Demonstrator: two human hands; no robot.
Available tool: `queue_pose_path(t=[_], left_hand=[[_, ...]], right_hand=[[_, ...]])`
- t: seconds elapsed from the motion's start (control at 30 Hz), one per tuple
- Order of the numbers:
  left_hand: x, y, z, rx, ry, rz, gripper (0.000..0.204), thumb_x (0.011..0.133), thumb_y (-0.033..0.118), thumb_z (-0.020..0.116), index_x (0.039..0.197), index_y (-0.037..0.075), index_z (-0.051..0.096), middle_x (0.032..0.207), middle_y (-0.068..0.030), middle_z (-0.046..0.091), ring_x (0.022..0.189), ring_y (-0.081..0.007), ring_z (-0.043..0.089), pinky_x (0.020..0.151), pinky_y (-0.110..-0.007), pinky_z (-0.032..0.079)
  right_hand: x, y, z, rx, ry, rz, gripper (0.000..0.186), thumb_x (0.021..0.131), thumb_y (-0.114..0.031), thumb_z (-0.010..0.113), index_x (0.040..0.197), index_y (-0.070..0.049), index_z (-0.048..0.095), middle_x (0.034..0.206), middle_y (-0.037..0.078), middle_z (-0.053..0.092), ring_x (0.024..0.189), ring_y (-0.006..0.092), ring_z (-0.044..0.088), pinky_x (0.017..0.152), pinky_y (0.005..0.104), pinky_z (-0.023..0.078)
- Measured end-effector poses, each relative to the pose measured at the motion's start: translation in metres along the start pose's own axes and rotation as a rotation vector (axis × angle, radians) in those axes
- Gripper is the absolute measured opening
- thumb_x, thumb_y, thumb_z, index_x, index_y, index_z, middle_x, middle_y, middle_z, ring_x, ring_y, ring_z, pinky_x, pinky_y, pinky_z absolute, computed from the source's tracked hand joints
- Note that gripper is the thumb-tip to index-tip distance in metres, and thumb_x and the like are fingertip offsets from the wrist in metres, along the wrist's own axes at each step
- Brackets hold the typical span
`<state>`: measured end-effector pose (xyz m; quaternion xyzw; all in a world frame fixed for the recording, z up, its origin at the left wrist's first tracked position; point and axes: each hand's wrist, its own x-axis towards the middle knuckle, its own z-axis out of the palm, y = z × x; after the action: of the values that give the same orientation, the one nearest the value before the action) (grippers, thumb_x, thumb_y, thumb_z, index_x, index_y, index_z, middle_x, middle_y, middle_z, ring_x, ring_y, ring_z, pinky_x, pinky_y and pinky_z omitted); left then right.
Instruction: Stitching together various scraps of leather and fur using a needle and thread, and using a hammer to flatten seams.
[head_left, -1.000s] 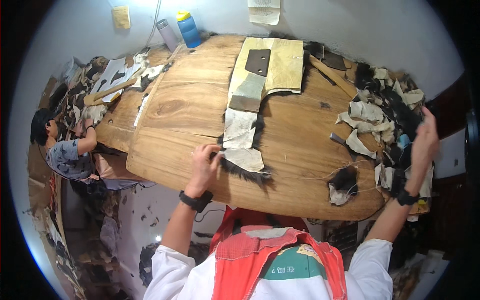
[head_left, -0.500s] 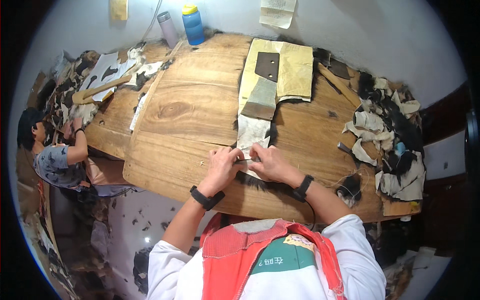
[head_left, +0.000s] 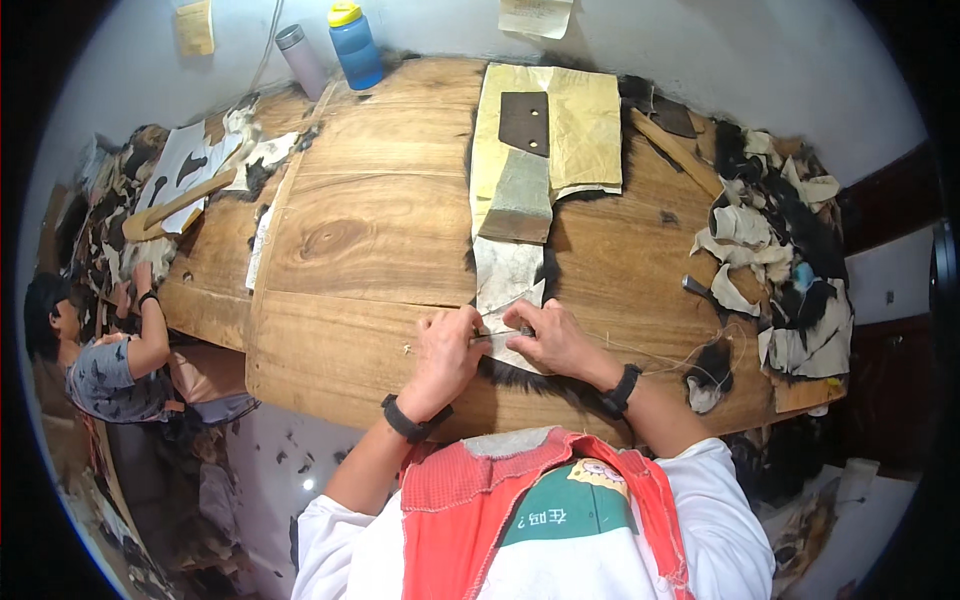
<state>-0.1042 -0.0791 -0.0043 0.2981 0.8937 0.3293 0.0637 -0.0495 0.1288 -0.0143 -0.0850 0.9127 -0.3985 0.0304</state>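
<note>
close by, the right hand [head_left: 556, 346] pinches a thin dark tool [head_left: 502, 333]; the left hand [head_left: 446, 352] curls near its other end, though whether it grips i can't tell. beneath them, on the table [head_left: 375, 215], lies a hide strip [head_left: 505, 270], pale and creased, black fur [head_left: 550, 264] fringing its sides, running under a grey block [head_left: 518, 205]. farthest off stand a yellow-lidded blue bottle [head_left: 357, 55] and a lilac bottle [head_left: 303, 65], contents unclear to me.

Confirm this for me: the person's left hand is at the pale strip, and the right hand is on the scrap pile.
The right hand isn't on the scrap pile; the head view shows it at the pale strip, as is the left hand.
</note>
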Motion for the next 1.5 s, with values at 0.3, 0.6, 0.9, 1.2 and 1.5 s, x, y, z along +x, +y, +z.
queue_pose_path(t=[0.3, 0.6, 0.9, 1.2, 1.5], left_hand=[[0.003, -0.009, 0.007, 0.047, -0.012, 0.141, 0.025, 0.075, 0.003, 0.07, 0.098, 0.01, 0.064, 0.08, -0.0064, 0.058, 0.084, -0.0282, 0.056, 0.08, -0.039, 0.039], [0.018, -0.019, 0.009, -0.168, 0.111, 0.225, 0.01, 0.076, 0.006, 0.07, 0.085, 0.009, 0.069, 0.083, -0.0075, 0.058, 0.088, -0.0278, 0.054, 0.08, -0.039, 0.041], [0.006, -0.021, 0.007, -0.166, 0.06, 0.07, 0.011, 0.079, 0.011, 0.072, 0.089, 0.011, 0.072, 0.086, -0.0041, 0.063, 0.092, -0.0239, 0.055, 0.091, -0.038, 0.036], [0.006, -0.024, 0.011, -0.158, 0.079, 0.06, 0.008, 0.079, 0.013, 0.073, 0.087, 0.012, 0.073, 0.084, -0.0022, 0.064, 0.09, -0.0223, 0.055, 0.091, -0.037, 0.035], [0.008, -0.021, 0.012, -0.169, 0.09, 0.066, 0.008, 0.078, 0.013, 0.074, 0.085, 0.012, 0.072, 0.084, -0.0021, 0.064, 0.09, -0.0223, 0.055, 0.091, -0.038, 0.035]], right_hand=[[-0.001, 0.002, 0.003, 0.008, 0.039, -0.061, 0.03, 0.082, -0.022, 0.073, 0.106, -0.01, 0.06, 0.094, 0.011, 0.071, 0.082, 0.0309, 0.064, 0.077, 0.0397, 0.043], [0.007, -0.007, 0.003, 0.078, 0.127, 0.132, 0.019, 0.079, -0.025, 0.072, 0.091, -0.01, 0.071, 0.071, 0.013, 0.067, 0.064, 0.0299, 0.063, 0.067, 0.0377, 0.046], [0.016, -0.015, -0.004, -0.049, 0.081, 0.009, 0.01, 0.086, -0.016, 0.064, 0.092, -0.009, 0.067, 0.076, 0.016, 0.064, 0.069, 0.035, 0.063, 0.062, 0.0406, 0.049], [0.053, 0.006, -0.017, -0.022, -0.118, -0.226, 0.01, 0.082, -0.009, 0.064, 0.091, -0.007, 0.066, 0.085, 0.01, 0.063, 0.077, 0.0309, 0.064, 0.066, 0.0381, 0.05], [0.053, 0.014, -0.014, 0.043, -0.092, -0.23, 0.012, 0.083, -0.014, 0.066, 0.09, -0.006, 0.062, 0.084, 0.012, 0.061, 0.078, 0.0328, 0.063, 0.068, 0.0402, 0.051]])
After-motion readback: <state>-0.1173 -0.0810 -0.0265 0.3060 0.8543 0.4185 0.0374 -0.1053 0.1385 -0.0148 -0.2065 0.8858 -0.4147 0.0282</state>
